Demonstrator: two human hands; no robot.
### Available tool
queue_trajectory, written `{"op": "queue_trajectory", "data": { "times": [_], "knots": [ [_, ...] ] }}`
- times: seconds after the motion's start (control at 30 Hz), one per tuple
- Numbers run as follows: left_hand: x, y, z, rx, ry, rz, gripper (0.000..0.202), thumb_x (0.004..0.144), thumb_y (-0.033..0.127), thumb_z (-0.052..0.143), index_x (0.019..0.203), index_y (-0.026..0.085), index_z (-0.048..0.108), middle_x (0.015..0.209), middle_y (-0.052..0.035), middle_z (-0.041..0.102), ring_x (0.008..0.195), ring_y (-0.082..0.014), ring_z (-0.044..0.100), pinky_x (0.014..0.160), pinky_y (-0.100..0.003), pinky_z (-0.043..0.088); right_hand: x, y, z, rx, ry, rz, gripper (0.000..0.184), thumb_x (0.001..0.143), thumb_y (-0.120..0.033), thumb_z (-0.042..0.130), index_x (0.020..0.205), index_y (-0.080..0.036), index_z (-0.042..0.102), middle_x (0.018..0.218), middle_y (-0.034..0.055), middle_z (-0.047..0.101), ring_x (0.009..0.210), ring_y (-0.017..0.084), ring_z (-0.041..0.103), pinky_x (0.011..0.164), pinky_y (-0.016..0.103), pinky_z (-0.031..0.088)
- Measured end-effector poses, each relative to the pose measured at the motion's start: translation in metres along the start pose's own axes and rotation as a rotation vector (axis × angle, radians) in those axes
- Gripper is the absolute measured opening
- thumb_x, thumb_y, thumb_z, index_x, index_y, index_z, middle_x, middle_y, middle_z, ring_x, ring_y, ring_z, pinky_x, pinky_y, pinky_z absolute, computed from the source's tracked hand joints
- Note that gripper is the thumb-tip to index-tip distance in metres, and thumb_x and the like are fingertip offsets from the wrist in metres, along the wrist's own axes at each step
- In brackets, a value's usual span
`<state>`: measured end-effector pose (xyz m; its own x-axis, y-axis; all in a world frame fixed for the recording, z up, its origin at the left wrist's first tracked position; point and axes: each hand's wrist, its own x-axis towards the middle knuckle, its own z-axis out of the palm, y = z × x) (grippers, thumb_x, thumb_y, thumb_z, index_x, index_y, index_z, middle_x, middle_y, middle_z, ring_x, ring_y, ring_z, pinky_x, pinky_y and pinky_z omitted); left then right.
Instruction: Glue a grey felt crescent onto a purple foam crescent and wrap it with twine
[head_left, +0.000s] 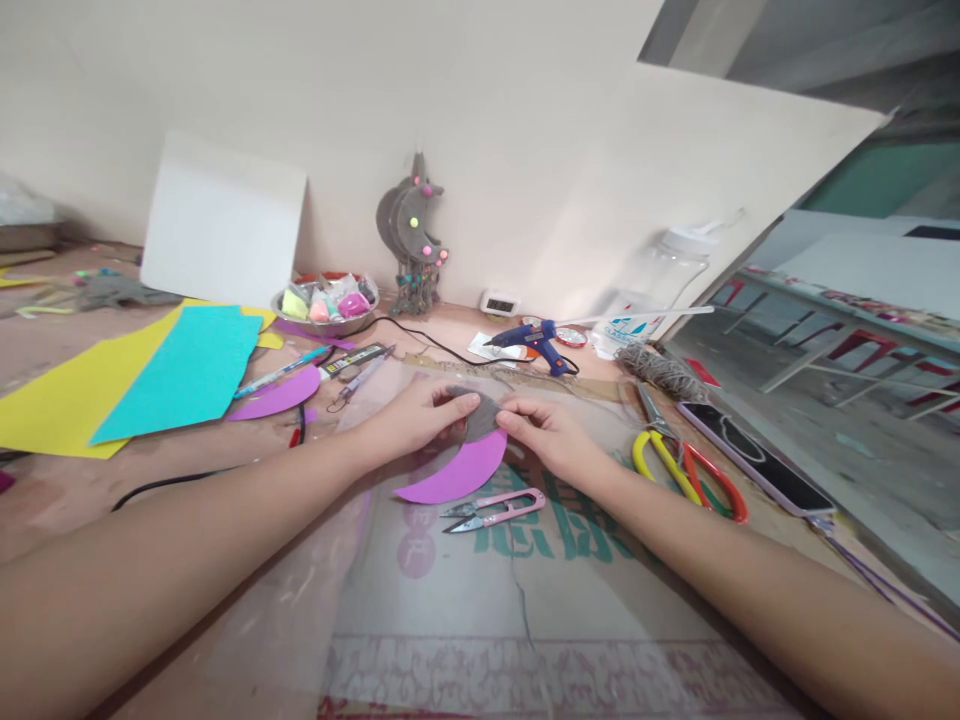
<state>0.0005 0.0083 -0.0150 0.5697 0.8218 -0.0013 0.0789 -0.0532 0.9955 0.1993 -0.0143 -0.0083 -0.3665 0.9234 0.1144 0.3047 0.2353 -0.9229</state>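
Note:
Both hands hold a purple crescent cutout (457,474), whose upper part is wrapped in grey yarn (481,418). My left hand (420,415) pinches the wrapped end between thumb and fingers. On the opposite edge, my right hand (544,430) grips with thumb and fingertips at the border of yarn and bare purple. The lower purple tip points left. Just below the crescent lie pink thread snips (499,508) on a printed sheet under clear plastic. A loose grey strand (519,590) trails down past the snips.
Yellow-and-orange scissors (664,460), a phone (757,455) and a grey yarn bundle (664,370) lie right. Behind stand a blue glue gun (536,340), a plastic jug (660,275) and a bowl (326,325). A decorated grey moon (412,225) leans on the wall; blue foam sheets (184,375) lie left.

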Motion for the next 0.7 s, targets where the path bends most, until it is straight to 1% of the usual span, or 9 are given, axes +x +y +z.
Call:
{"op": "queue_trajectory", "data": {
  "times": [0.1,0.13,0.2,0.27,0.37,0.5,0.6,0.63,0.7],
  "knots": [
    [-0.0008,-0.0006,0.002,-0.039,0.005,-0.009,0.034,0.081,0.051,0.052,0.071,0.019,0.046,0.05,0.0079,0.034,0.036,-0.0045,0.027,0.034,-0.02,0.019,-0.0016,-0.002,0.0002,0.095,-0.021,0.028,0.041,0.087,-0.054,0.041,0.076,-0.018,0.058,0.068,-0.0002,0.051,0.062,0.012,0.049,0.058,0.024,0.041],
    [-0.0014,-0.0002,0.0025,-0.031,0.002,-0.005,0.033,0.081,0.05,0.052,0.071,0.019,0.047,0.049,0.008,0.034,0.036,-0.0045,0.027,0.034,-0.02,0.019,-0.0017,-0.0024,0.0,0.094,-0.013,0.027,0.042,0.088,-0.054,0.04,0.077,-0.018,0.058,0.068,0.0003,0.051,0.064,0.012,0.05,0.06,0.024,0.042],
    [-0.0028,0.0014,0.0028,0.023,-0.01,0.012,0.034,0.082,0.05,0.051,0.071,0.018,0.049,0.048,0.0074,0.037,0.037,-0.0045,0.029,0.036,-0.02,0.019,-0.0012,-0.0026,-0.0004,0.024,0.024,0.008,0.039,0.085,-0.054,0.046,0.076,-0.018,0.059,0.069,0.0003,0.052,0.065,0.012,0.051,0.06,0.024,0.042],
    [-0.0039,0.0031,0.0023,0.112,-0.007,0.033,0.037,0.082,0.05,0.05,0.067,0.017,0.049,0.048,0.0058,0.041,0.038,-0.0048,0.032,0.037,-0.02,0.021,-0.0003,-0.0023,-0.0004,-0.054,0.051,0.003,0.036,0.081,-0.053,0.054,0.073,-0.018,0.058,0.067,-0.0014,0.049,0.059,0.01,0.047,0.054,0.023,0.04],
    [-0.0043,0.0045,0.001,0.199,0.002,0.042,0.041,0.081,0.053,0.049,0.063,0.016,0.047,0.05,0.0045,0.044,0.04,-0.0051,0.036,0.038,-0.02,0.023,0.0002,-0.0025,0.0003,-0.081,0.067,0.021,0.034,0.078,-0.051,0.057,0.071,-0.018,0.057,0.066,-0.0026,0.047,0.053,0.008,0.042,0.048,0.022,0.036],
    [-0.0024,0.0045,0.0002,0.324,0.027,0.068,0.038,0.078,0.051,0.054,0.067,0.015,0.052,0.056,0.0025,0.052,0.048,-0.0075,0.044,0.043,-0.02,0.03,-0.0013,-0.0055,0.0012,-0.072,0.082,0.021,0.035,0.078,-0.05,0.058,0.067,-0.017,0.055,0.062,-0.0025,0.047,0.053,0.009,0.042,0.048,0.022,0.034],
    [-0.0012,0.0059,0.0001,0.365,0.029,0.099,0.035,0.079,0.047,0.054,0.065,0.014,0.054,0.057,0.0021,0.053,0.05,-0.0081,0.046,0.046,-0.02,0.032,-0.0018,-0.0072,0.0005,-0.061,0.083,0.047,0.036,0.082,-0.051,0.051,0.068,-0.018,0.054,0.056,-0.0041,0.045,0.049,0.009,0.041,0.046,0.022,0.034],
    [-0.0011,0.0067,0.0001,0.351,0.021,0.096,0.035,0.079,0.046,0.053,0.064,0.014,0.054,0.055,0.0025,0.052,0.049,-0.0078,0.045,0.046,-0.021,0.032,-0.0014,-0.007,-0.0003,-0.077,0.109,0.04,0.036,0.084,-0.05,0.048,0.069,-0.018,0.056,0.057,-0.0038,0.048,0.05,0.01,0.043,0.048,0.023,0.036],
    [-0.0015,0.008,0.0002,0.306,0.017,0.067,0.037,0.08,0.047,0.052,0.062,0.015,0.051,0.051,0.0034,0.05,0.045,-0.0074,0.043,0.044,-0.021,0.03,0.0003,-0.0052,-0.0028,-0.137,0.189,-0.01,0.031,0.086,-0.044,0.047,0.075,-0.018,0.06,0.065,-0.0017,0.057,0.06,0.012,0.053,0.058,0.024,0.042]
  ]
}}
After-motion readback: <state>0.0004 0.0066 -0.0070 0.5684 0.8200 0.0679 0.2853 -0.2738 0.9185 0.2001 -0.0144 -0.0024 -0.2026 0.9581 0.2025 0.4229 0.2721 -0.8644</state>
